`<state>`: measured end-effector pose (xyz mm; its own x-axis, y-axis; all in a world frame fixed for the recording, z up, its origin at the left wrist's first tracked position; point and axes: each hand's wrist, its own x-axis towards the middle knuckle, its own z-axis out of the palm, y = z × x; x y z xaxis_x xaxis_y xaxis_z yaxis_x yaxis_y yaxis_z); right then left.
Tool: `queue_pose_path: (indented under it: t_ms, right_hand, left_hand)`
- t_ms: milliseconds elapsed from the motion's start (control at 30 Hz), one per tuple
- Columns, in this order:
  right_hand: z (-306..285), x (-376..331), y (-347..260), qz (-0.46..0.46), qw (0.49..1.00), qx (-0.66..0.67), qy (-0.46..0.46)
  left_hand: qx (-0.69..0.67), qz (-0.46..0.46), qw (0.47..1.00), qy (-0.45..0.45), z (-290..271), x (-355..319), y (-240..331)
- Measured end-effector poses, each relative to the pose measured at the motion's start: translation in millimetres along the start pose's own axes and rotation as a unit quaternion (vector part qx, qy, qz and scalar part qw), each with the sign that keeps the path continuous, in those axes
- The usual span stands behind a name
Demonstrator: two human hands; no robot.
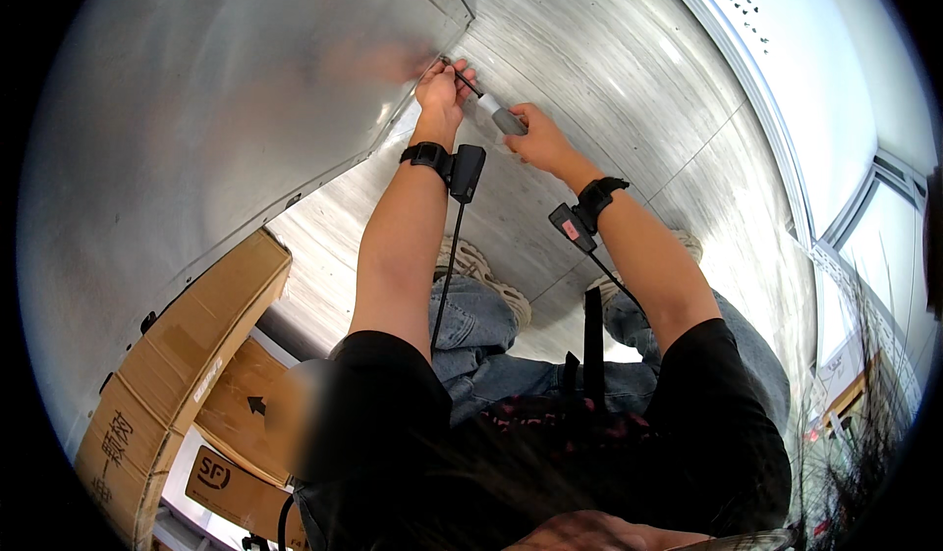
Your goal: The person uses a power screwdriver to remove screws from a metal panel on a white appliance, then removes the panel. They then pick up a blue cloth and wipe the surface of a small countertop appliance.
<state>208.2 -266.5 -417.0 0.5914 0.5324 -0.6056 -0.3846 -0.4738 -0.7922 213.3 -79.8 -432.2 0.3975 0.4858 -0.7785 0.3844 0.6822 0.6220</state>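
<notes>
My right hand (538, 140) is closed around the grey handle of a screwdriver (503, 116). Its thin dark shaft slants up and left to the lower edge of a large metal panel (246, 89). There my left hand (441, 89) is turned palm up, its fingers curled about the tip end of the shaft. Whether a screw sits between those fingertips is too small to make out. The panel's smooth face blurrily mirrors the left hand. Both my wrists wear black straps carrying small black boxes with cables.
Cardboard boxes (187, 374) stand at the lower left against the panel. Grey wood-look floor (589, 50) lies under my feet. A white wall or door frame (796, 89) runs along the right, and several small items lie at the lower right.
</notes>
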Motion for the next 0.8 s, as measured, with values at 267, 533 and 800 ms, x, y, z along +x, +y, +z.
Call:
queue_pose_path:
  t_ms: [267,533,800]
  right_hand:
    - [1,1,1,-0.062,0.993,-0.093,0.036]
    - [-5,-5,2,-0.056,0.994,-0.072,0.051]
    - [-4,-5,5,-0.046,0.996,-0.058,0.049]
  left_hand:
    - [-0.063,-0.017,0.998,0.000,-2,5,-1]
    - [-0.054,-0.027,0.997,0.040,0,20,-3]
    - [-0.066,-0.040,0.996,0.052,2,23,-2]
